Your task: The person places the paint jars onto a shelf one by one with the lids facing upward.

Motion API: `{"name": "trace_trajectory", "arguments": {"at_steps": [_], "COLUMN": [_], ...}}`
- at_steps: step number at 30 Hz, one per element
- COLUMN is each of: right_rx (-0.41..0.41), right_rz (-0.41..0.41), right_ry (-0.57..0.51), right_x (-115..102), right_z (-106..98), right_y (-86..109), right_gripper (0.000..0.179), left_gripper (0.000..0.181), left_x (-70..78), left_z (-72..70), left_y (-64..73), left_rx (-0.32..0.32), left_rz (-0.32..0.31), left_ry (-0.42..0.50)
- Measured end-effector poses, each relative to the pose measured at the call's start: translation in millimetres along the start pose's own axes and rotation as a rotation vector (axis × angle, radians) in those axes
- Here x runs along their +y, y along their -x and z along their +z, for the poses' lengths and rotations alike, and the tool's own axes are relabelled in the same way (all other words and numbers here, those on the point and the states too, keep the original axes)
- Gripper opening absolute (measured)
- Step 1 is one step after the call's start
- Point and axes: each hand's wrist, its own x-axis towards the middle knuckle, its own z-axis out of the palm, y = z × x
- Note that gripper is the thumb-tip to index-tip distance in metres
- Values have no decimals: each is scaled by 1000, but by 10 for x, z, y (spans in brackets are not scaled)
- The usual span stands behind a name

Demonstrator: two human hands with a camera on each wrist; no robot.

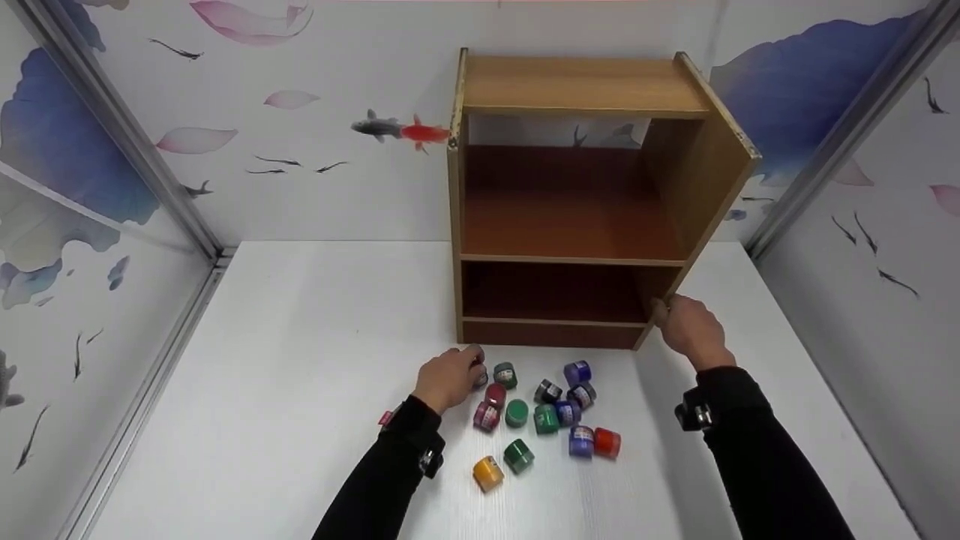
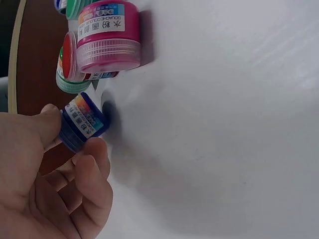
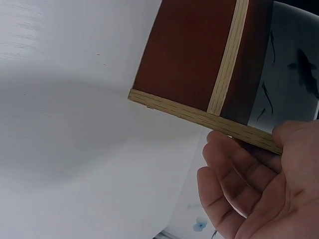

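My left hand (image 1: 446,379) is low in front of the shelf's bottom left corner. Its thumb and fingers pinch a small dark blue paint jar (image 2: 82,120), tilted close over the white table in the left wrist view. Beside it are a magenta paint jar (image 2: 109,37) and a red-lidded jar (image 2: 73,57). My right hand (image 1: 691,330) grips the right side panel of a wooden shelf unit (image 1: 574,225), low on its front edge. In the right wrist view, the thumb lies over the panel edge (image 3: 179,110), with the fingers along the outer face.
Several paint jars stand or lie in front of the shelf, among them a yellow jar (image 1: 487,474), a red jar (image 1: 607,443) and a green jar (image 1: 546,419). The white table (image 1: 322,390) is enclosed by printed wall panels (image 1: 322,187) at the back and sides.
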Motion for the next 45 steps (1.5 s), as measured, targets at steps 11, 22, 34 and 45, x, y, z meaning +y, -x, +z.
{"name": "trace_trajectory", "arguments": {"at_steps": [11, 22, 34, 45], "right_rx": [-13, 14, 13, -9], "right_rz": [12, 21, 44, 68], "right_ry": [2, 6, 12, 11], "right_x": [-1, -9, -27, -48], "right_z": [5, 4, 19, 26], "right_y": [-3, 10, -12, -12], "right_gripper": [46, 44, 47, 51], "left_gripper": [22, 21, 25, 26], "left_x": [49, 133, 267, 503], "left_z": [45, 7, -249, -611], "left_y": [61, 67, 117, 212], "left_rx": [158, 176, 207, 160], "left_rz": [118, 153, 201, 264], "left_ry": [-265, -355, -451, -429]}}
